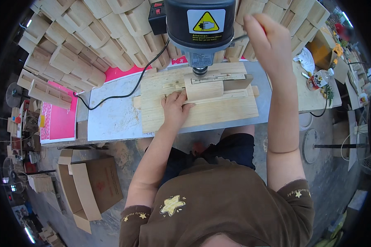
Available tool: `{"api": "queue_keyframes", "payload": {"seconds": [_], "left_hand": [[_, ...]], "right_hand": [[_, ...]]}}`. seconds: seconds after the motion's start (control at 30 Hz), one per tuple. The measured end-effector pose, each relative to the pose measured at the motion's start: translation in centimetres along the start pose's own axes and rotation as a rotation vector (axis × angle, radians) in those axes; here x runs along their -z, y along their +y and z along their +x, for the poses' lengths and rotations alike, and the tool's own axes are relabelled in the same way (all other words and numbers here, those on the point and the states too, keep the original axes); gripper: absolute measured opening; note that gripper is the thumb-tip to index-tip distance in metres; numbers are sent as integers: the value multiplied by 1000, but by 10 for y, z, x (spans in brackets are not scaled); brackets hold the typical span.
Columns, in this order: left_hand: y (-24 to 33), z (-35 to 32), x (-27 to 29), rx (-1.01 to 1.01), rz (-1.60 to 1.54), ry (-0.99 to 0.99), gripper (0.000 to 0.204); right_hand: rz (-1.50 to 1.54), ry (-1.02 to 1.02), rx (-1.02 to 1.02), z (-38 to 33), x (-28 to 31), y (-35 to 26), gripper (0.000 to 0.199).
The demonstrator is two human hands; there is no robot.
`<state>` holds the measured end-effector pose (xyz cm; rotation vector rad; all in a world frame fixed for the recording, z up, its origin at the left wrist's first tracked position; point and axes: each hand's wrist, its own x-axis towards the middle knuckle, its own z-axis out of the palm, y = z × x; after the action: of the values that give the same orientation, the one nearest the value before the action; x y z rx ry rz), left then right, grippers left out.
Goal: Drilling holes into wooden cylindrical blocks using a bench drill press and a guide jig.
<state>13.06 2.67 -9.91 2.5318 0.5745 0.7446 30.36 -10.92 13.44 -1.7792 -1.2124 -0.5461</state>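
Observation:
A bench drill press (200,39) with a black housing stands at the far middle, its chuck (200,71) directly above a pale wooden block (205,89). The block has a slot along its top and sits on a flat wooden board (202,115) between wooden strips. My left hand (177,108) is closed at the block's left end, fingers bent against it and thumb along its near side; the fingertips are partly hidden. Raised at the right of the machine, my right hand (268,39) wraps round the feed lever (240,38), whose grip end is hidden in the fist.
Stacked slotted wooden blocks (76,66) rise behind the bench on both sides. A black cable (123,96) crosses the white bench top (107,119). To the right are a plastic bottle (319,78) and white cloth (305,61). An open cardboard box (97,185) lies on the floor, left.

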Motion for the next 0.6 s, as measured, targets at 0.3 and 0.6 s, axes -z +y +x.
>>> {"api": "queue_keyframes", "payload": {"seconds": [0.3, 0.6], "left_hand": [[-1, 1, -1, -48, 21, 50, 40], [-2, 1, -1, -64, 35, 62, 42]], "right_hand": [[109, 100, 30, -93, -24, 9, 4], [188, 104, 142, -119, -64, 45, 9]]}}
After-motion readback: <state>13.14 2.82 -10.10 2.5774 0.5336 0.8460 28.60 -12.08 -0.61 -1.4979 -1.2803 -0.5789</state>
